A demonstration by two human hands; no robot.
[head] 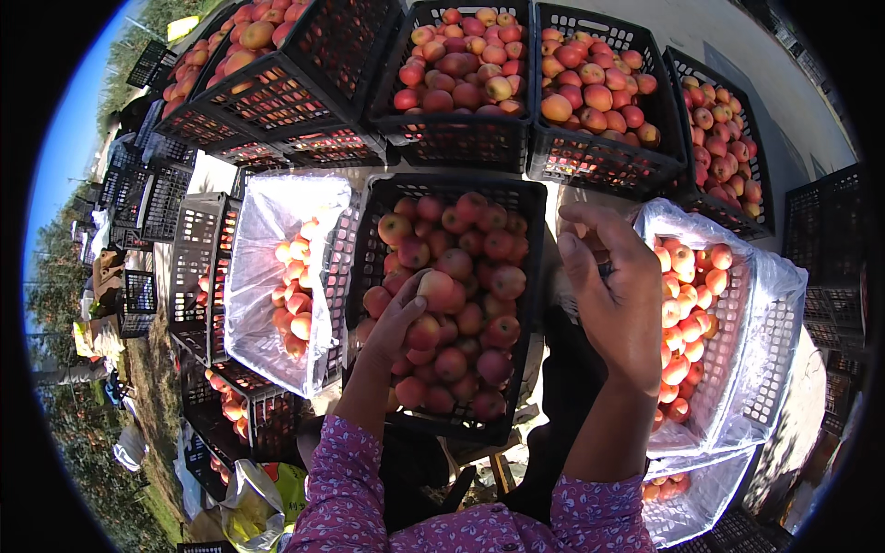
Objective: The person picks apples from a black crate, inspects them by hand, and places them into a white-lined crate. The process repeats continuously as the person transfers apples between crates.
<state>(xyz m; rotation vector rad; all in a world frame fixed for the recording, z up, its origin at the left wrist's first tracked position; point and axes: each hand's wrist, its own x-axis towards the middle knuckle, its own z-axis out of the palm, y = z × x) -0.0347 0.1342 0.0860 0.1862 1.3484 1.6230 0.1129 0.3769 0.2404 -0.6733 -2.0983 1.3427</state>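
Note:
A black plastic crate (538,276) full of red and yellowish apples (451,363) stands directly before me. Over its left part, my left hand (393,325) has thumb and fingers around a pale red apple (435,289). Other apples lie close beneath that hand. My right hand (612,283) is raised just right of this crate, fingers curled and apart from the thumb, with nothing visible in it. Close by on the right sits a crate lined with clear plastic film (743,332), which holds sunlit apples (681,325).
Left of the middle crate is another film-lined crate (266,228), partly filled with apples. Stacked crates of apples (453,142) form a row across the far side. Black crates (826,242) stand at far right. A plastic bag (252,508) lies low at left.

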